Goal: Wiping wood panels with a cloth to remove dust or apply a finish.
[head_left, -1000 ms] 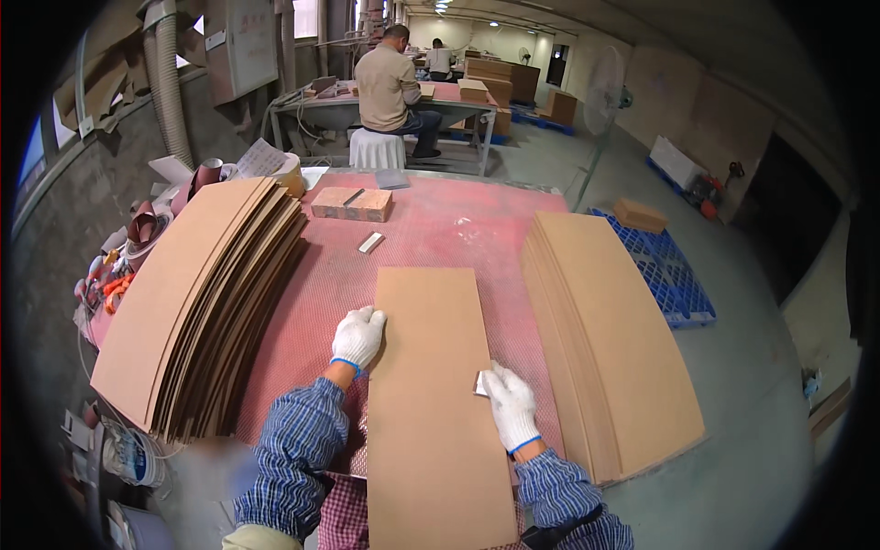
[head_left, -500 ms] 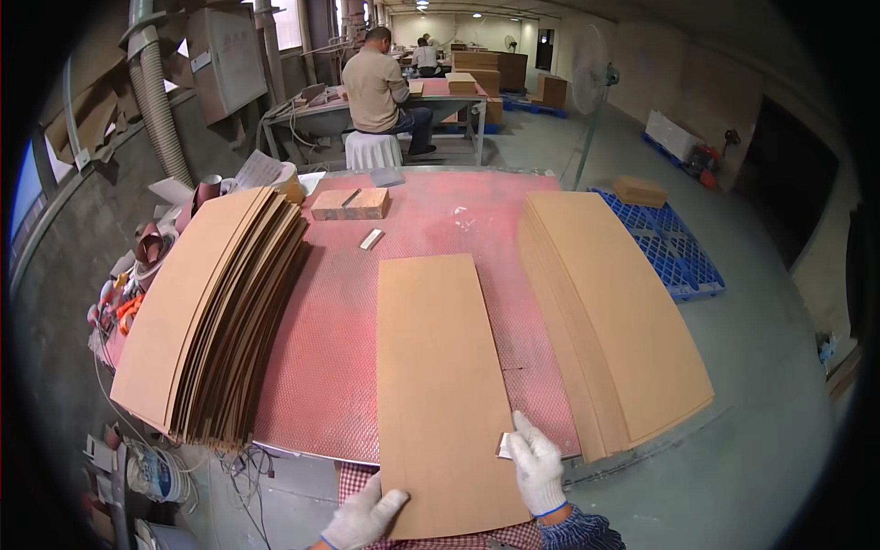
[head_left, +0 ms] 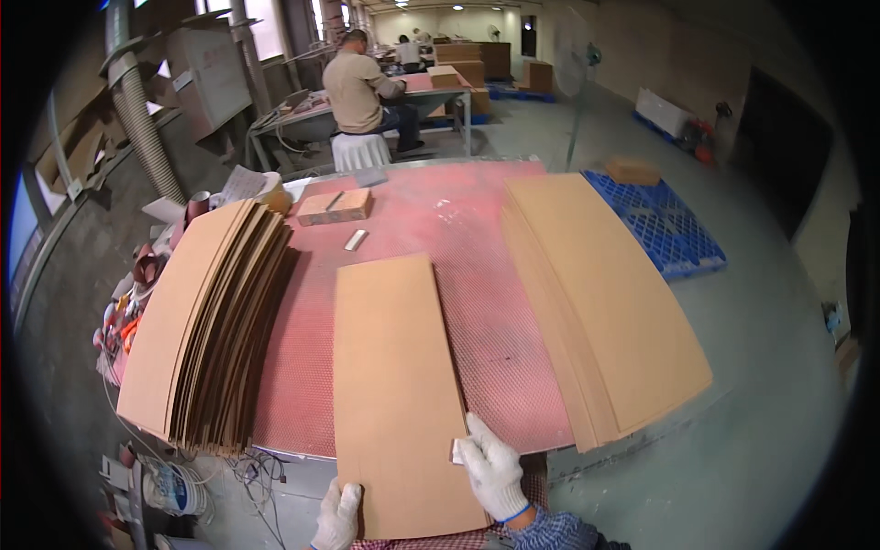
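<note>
Gripping with the gloved left hand [head_left: 337, 516] the near left corner of a brown panel [head_left: 394, 376], laid between a ragged stack [head_left: 188, 316] and a neat stack [head_left: 610, 302] of boards, jutting past the near edge of a red surface [head_left: 500, 357]; pinching in the right hand [head_left: 494, 467] a white block [head_left: 457, 451] at the panel's right edge.

Gloved left hand [head_left: 337, 519] grips near seven o'clock, thumb [head_left: 351, 498] toward twelve; gloved right hand [head_left: 495, 469] curls at half past five, its forearm [head_left: 553, 530] angled from five o'clock
</note>
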### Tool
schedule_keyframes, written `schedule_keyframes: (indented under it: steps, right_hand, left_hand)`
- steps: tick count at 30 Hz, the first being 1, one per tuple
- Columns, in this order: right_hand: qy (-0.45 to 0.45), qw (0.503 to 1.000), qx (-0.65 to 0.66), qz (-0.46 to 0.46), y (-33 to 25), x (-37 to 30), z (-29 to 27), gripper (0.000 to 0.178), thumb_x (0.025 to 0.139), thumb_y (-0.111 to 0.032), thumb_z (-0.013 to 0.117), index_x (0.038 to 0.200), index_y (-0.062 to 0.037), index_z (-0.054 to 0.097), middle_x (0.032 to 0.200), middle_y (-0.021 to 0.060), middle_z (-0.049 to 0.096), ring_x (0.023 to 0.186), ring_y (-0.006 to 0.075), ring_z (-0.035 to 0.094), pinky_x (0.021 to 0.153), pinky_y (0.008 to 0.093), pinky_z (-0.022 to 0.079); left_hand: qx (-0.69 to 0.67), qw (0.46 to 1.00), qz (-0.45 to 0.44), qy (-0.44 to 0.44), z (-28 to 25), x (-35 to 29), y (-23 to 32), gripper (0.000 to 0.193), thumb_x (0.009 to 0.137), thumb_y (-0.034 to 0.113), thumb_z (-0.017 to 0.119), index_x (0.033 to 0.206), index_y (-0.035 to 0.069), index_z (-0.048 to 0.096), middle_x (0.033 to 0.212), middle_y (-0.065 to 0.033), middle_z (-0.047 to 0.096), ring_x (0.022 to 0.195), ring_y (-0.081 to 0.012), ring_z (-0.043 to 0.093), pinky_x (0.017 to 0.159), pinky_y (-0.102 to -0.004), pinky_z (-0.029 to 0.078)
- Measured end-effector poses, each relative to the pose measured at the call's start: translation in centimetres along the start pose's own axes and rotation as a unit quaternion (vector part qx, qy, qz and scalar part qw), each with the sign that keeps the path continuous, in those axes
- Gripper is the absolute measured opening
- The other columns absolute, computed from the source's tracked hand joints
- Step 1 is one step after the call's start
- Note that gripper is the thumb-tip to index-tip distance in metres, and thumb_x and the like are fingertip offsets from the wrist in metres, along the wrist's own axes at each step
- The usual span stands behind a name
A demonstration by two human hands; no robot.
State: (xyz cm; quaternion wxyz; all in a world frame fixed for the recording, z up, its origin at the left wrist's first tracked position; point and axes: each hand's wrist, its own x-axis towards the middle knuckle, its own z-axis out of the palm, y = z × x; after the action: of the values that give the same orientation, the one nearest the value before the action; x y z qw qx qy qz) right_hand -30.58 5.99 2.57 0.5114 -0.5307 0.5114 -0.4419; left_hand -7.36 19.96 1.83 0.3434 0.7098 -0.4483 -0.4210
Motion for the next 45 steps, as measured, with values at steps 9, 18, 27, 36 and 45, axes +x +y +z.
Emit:
schedule_keyframes:
  steps: [9,18,27,36,45]
  right_hand:
    - [-0.079,0.988,0.115,0.059,1.0,2.8,0.2,0.052,0.099,-0.02,0.061,0.14,0.0091,0.048,0.078,0.0018,0.065,0.073,0.0065,0.059,0.071,0.0243,0.052]
    - [-0.116,0.975,0.177,-0.065,-4.1,6.6,-0.8,0.027,0.103,-0.022,0.056,0.083,-0.0036,0.058,0.076,-0.0034,0.055,0.072,0.0069,0.05,0.069,0.0243,0.044]
    - [-0.111,0.906,0.398,-0.088,-13.4,13.8,-2.4,0.018,0.102,-0.018,0.055,0.096,-0.0025,0.063,0.104,0.0152,0.07,0.097,0.0267,0.07,0.088,0.0375,0.06]
    - [0.08,0.974,-0.005,-0.213,-13.9,13.3,-0.1,0.028,0.098,-0.027,0.06,0.093,-0.0012,0.068,0.094,0.0106,0.071,0.085,0.0208,0.07,0.078,0.0351,0.058]
    - [0.095,0.758,-0.409,-0.499,-8.7,10.1,5.9,0.023,0.091,-0.03,0.064,0.082,-0.0084,0.063,0.086,0.0132,0.067,0.077,0.036,0.065,0.072,0.0487,0.054]
  left_hand:
    - [-0.215,0.966,-0.009,0.141,2.7,0.1,1.3,0.042,0.106,0.03,0.049,0.132,-0.003,0.052,0.121,-0.01,0.061,0.112,-0.0175,0.055,0.101,-0.0338,0.043]
    - [0.261,0.945,0.16,0.115,-0.4,1.2,-2.3,0.047,0.087,-0.005,0.051,0.133,0.001,0.045,0.117,-0.0283,0.053,0.104,-0.0496,0.055,0.097,-0.0522,0.045]
    - [0.021,0.96,0.194,-0.203,7.0,-1.1,12.4,0.056,0.088,0.031,0.079,0.13,0.001,0.058,0.113,-0.0144,0.067,0.107,-0.0245,0.067,0.093,-0.037,0.053]
    - [-0.314,0.86,0.004,-0.402,12.7,-2.6,14.2,0.03,0.095,0.029,0.072,0.106,0.002,0.063,0.085,0.0015,0.064,0.073,-0.0059,0.062,0.064,-0.022,0.052]
    - [-0.24,0.895,0.043,-0.372,8.8,-2.2,20.1,0.041,0.099,0.038,0.065,0.078,0.003,0.066,0.068,-0.0016,0.066,0.063,-0.0068,0.062,0.059,-0.0208,0.051]
